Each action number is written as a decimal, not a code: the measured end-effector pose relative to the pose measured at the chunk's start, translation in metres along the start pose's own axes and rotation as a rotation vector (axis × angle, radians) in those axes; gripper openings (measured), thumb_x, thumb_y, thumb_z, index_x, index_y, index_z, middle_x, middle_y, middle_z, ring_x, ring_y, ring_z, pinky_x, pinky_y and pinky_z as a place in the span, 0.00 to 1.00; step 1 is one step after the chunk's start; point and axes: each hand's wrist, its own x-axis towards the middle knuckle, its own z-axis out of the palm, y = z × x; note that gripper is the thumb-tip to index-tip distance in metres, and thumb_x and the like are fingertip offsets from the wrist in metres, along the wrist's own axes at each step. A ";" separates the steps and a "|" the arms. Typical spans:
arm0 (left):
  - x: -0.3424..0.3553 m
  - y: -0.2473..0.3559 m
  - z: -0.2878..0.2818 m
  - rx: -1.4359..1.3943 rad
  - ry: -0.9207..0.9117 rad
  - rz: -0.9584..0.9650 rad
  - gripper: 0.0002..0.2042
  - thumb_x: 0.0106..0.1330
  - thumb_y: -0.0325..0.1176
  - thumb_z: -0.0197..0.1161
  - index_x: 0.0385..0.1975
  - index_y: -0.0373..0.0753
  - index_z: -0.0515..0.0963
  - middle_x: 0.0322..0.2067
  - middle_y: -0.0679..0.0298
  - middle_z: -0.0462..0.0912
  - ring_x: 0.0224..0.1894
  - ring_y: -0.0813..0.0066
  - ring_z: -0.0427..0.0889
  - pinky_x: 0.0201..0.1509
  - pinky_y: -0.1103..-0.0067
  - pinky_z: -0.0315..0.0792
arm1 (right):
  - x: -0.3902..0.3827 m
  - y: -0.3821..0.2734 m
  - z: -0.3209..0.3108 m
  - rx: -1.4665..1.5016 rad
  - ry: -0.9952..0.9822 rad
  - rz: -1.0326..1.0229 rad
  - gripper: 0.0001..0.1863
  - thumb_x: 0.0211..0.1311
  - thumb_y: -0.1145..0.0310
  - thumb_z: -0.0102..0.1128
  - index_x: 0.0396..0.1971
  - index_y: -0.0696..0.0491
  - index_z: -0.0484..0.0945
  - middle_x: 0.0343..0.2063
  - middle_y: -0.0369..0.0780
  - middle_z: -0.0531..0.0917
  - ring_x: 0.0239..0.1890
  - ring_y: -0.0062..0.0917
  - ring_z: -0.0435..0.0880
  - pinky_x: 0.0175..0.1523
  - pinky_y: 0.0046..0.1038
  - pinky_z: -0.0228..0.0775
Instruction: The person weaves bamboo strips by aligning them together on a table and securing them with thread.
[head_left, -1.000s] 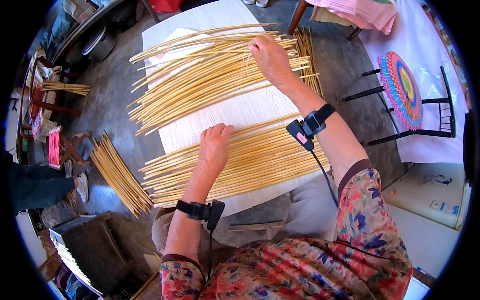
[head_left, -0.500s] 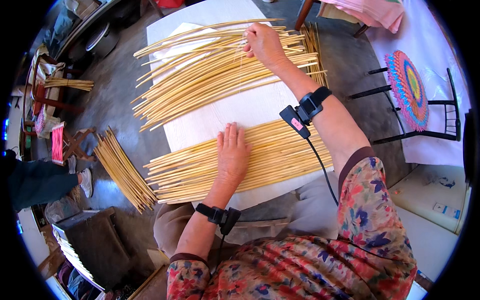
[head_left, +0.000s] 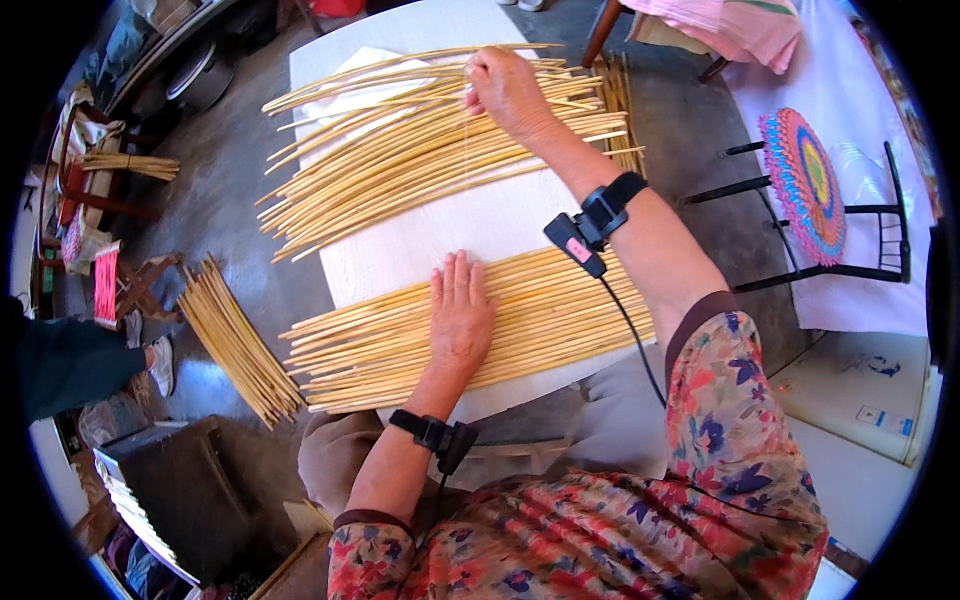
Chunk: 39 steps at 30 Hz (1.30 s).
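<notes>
My left hand (head_left: pixel 462 320) lies flat with fingers stretched on the near row of thin pale-yellow sticks (head_left: pixel 550 315) across the table. My right hand (head_left: pixel 500 90) is raised over the far, looser pile of sticks (head_left: pixel 350 200), its fingers pinched on a fine pale thread (head_left: pixel 466 145) that runs down toward my left hand; where the thread ends is unclear. The pale wooden table (head_left: pixel 430 240) shows between the two groups. A white sheet (head_left: pixel 355 65) lies under the far sticks.
More sticks lean at the table's left (head_left: pixel 235 340) and right (head_left: pixel 625 130). A black chair with a colourful round seat pad (head_left: pixel 800 185) is to the right. Another person's leg and shoe (head_left: pixel 160 365) are at the left, near a folding stool (head_left: pixel 150 290). A dark box (head_left: pixel 170 490) sits lower left.
My left hand has moved right and flattened onto the near sticks. My right hand has shifted left, drawing the fine thread with it.
</notes>
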 end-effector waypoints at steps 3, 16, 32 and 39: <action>0.001 0.004 0.000 -0.008 -0.006 -0.001 0.26 0.56 0.35 0.57 0.54 0.30 0.61 0.59 0.45 0.57 0.64 0.49 0.51 0.66 0.59 0.44 | 0.001 0.024 -0.003 -0.197 0.087 -0.198 0.10 0.60 0.70 0.45 0.24 0.62 0.70 0.21 0.43 0.72 0.19 0.24 0.77 0.22 0.24 0.71; -0.006 0.008 0.005 0.048 0.062 0.049 0.26 0.55 0.31 0.58 0.53 0.31 0.60 0.58 0.45 0.58 0.63 0.47 0.52 0.65 0.57 0.45 | -0.055 -0.039 0.002 -0.335 0.194 0.016 0.07 0.55 0.71 0.46 0.26 0.59 0.72 0.30 0.52 0.73 0.32 0.45 0.78 0.36 0.41 0.72; -0.011 0.006 0.004 0.026 0.121 0.030 0.24 0.59 0.35 0.54 0.53 0.28 0.61 0.57 0.43 0.58 0.62 0.49 0.54 0.65 0.59 0.47 | -0.087 -0.083 -0.100 -0.500 0.308 -0.184 0.12 0.54 0.70 0.56 0.39 0.54 0.73 0.33 0.44 0.78 0.33 0.34 0.78 0.39 0.32 0.70; -0.009 0.009 0.012 0.075 0.167 0.032 0.25 0.59 0.38 0.54 0.52 0.28 0.62 0.57 0.43 0.58 0.62 0.48 0.54 0.65 0.59 0.48 | -0.091 -0.146 -0.132 -0.346 0.371 -0.162 0.07 0.54 0.74 0.58 0.32 0.58 0.73 0.24 0.39 0.77 0.26 0.22 0.78 0.33 0.21 0.68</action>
